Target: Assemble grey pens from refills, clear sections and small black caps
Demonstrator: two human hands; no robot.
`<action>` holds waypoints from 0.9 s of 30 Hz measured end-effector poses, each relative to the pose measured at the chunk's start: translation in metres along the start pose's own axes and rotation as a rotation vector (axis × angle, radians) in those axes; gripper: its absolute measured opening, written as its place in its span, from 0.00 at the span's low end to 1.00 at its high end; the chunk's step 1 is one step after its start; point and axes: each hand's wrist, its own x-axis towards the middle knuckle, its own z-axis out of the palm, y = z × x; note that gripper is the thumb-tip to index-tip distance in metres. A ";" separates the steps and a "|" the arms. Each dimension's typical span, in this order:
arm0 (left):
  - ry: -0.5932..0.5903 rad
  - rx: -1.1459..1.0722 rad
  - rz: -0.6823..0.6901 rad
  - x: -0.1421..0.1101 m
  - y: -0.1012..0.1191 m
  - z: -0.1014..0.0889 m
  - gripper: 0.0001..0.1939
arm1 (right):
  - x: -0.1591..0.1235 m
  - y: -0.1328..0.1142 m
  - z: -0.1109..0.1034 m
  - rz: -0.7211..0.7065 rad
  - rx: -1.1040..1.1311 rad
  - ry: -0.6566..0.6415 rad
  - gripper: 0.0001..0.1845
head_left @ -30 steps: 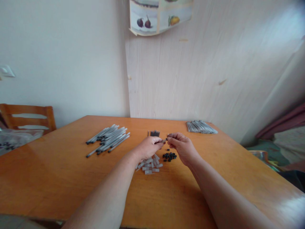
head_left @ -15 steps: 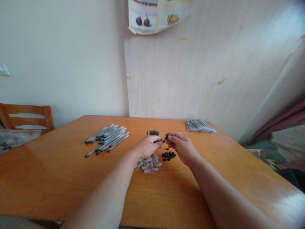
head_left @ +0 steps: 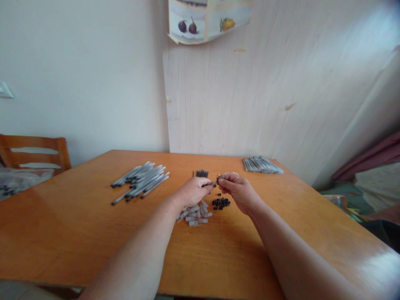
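Both of my hands meet above the middle of the table. My left hand is closed, thumb and fingers pinching a slim greyish pen part; most of it is hidden. At its right end, my right hand pinches a dark tip, touching the same part. Below my left hand lies a loose pile of translucent pen caps. Small black plugs are heaped just under my right hand. Behind my left hand stands a row of thin dark refills, partly covered.
Clear pens with black ends lie in a spread on the left of the wooden table. Another stack of pens rests at the back right. A chair and a plastic bag are beyond the left edge.
The fingers of my right hand have shifted slightly around the dark tip. The view has drifted a little; the piles stay as they were.
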 end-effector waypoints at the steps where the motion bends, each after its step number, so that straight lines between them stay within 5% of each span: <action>1: -0.003 0.008 0.001 0.000 0.001 0.000 0.18 | 0.000 0.000 0.000 -0.006 -0.010 -0.011 0.12; 12: -0.017 0.054 0.041 0.002 -0.003 0.000 0.16 | 0.001 0.003 -0.003 0.001 -0.220 -0.011 0.15; 19: -0.029 0.071 0.132 0.001 -0.002 0.004 0.16 | -0.001 0.003 0.001 -0.142 -0.525 0.069 0.21; 27: -0.021 0.096 0.112 0.000 0.000 0.004 0.16 | 0.001 0.007 0.001 -0.157 -0.570 0.051 0.29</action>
